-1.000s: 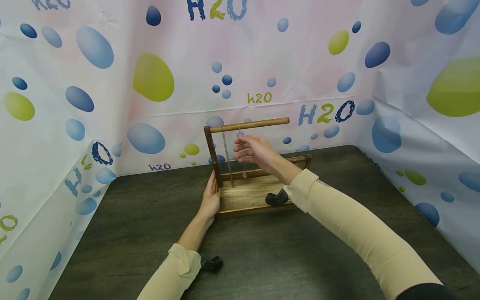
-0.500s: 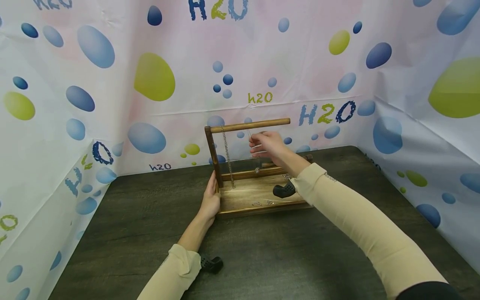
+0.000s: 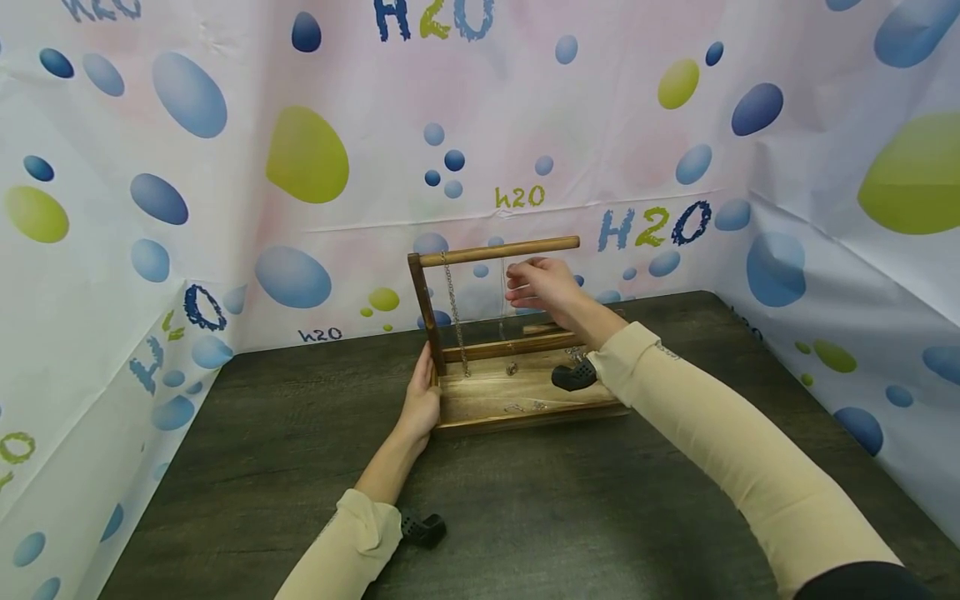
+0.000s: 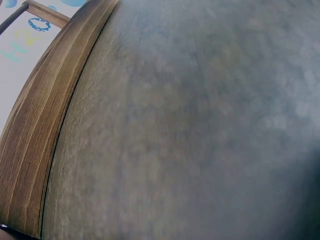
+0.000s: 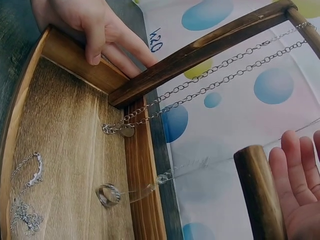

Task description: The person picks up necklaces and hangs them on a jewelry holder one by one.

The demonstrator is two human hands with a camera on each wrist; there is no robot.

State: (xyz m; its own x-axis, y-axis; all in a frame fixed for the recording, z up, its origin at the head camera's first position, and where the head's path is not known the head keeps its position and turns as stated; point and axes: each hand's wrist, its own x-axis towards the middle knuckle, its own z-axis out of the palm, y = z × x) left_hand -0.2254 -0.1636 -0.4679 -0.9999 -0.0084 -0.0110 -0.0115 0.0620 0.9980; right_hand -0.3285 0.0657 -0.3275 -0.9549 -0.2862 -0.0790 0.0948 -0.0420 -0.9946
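Note:
A wooden jewelry stand (image 3: pixel 517 343) has a shallow tray and an overhead bar (image 3: pixel 517 248). My left hand (image 3: pixel 420 400) grips the tray's left end, its thumb inside the wall in the right wrist view. A thicker chain necklace (image 5: pixel 220 70) hangs near the left post. Farther right, a thin necklace (image 3: pixel 503 296) hangs from the bar, with a ring-shaped pendant (image 5: pixel 107 195) at its lower end. My right hand (image 3: pixel 551 287) hovers just right of that thin necklace, seemingly apart from it, fingers loosely extended. The right thumb is hidden in the right wrist view.
Small silver chains (image 5: pixel 27 220) lie in the tray near its front. A shorter, lower wooden bar (image 5: pixel 260 190) juts out at the stand's right side. The stand is on a dark wooden table (image 3: pixel 300 450), with a patterned backdrop (image 3: pixel 360 108) behind.
My right hand has moved right along the bar, shifting the thin necklace with it, and now sits slightly clear of the strand. The left hand stays on the tray.

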